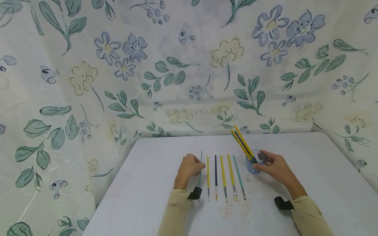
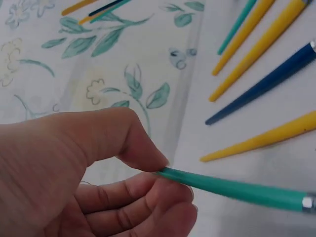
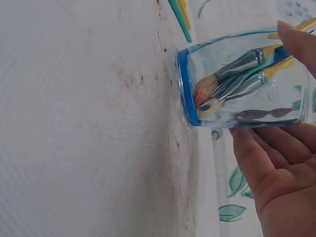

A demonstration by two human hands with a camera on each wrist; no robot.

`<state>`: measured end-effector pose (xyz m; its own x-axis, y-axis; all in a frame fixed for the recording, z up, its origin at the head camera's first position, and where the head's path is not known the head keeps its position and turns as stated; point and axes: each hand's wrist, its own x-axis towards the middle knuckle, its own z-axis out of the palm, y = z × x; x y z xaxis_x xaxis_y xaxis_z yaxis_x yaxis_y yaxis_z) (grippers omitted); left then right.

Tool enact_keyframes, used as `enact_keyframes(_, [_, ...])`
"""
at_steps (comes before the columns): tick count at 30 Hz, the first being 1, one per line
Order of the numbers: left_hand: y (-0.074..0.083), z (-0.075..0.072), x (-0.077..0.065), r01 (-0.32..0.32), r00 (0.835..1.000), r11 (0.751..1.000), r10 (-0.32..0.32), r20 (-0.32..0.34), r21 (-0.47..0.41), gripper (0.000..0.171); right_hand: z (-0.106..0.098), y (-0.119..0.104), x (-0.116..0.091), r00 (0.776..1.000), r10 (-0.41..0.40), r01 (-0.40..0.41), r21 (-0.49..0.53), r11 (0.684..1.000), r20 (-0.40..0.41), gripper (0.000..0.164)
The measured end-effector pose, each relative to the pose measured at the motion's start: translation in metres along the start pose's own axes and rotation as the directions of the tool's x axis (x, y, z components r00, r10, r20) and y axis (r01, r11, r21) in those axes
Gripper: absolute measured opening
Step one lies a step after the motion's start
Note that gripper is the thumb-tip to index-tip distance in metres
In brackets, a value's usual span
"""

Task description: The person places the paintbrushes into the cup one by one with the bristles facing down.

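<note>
My left hand (image 1: 191,166) pinches a slim teal paintbrush (image 2: 242,191) by the tip of its handle, between thumb and fingers. Its bristle end lies hidden behind the wrist camera in the head view. With my right hand (image 1: 276,167) I grip a clear, blue-tinted glass (image 3: 185,91) by its sides, thumb opposite fingers. Several paintbrushes (image 1: 240,141) lean in this glass, bristles down and handles sticking out to the upper left. Between the hands lies a row of paintbrushes: a yellow one (image 1: 208,173) nearest my left hand, a dark blue one (image 1: 216,170), two more yellow ones and a teal one (image 1: 238,172).
A white table (image 1: 141,183) carries everything. Brownish specks and smudges (image 1: 233,209) mark its surface near the brush tips and below the glass. Floral cloth (image 1: 189,65) hangs behind the table and along both sides.
</note>
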<state>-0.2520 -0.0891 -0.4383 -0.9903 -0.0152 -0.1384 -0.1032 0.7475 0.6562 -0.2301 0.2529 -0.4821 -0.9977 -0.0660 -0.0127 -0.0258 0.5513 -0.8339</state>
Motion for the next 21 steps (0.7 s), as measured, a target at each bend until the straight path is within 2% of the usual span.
enact_keyframes(8, [0.008,-0.006,-0.001,-0.110,0.994,0.985,0.111,0.000,-0.133,0.021,0.000,-0.001,0.000,1.000,-0.004,0.004,0.002,1.000,-0.004,0.089])
enact_keyframes(21, [0.016,-0.007,-0.005,-0.182,0.983,0.921,0.175,-0.053,-0.345,0.018,0.001,-0.002,-0.003,1.000,-0.006,0.006,0.035,0.999,-0.004,0.087])
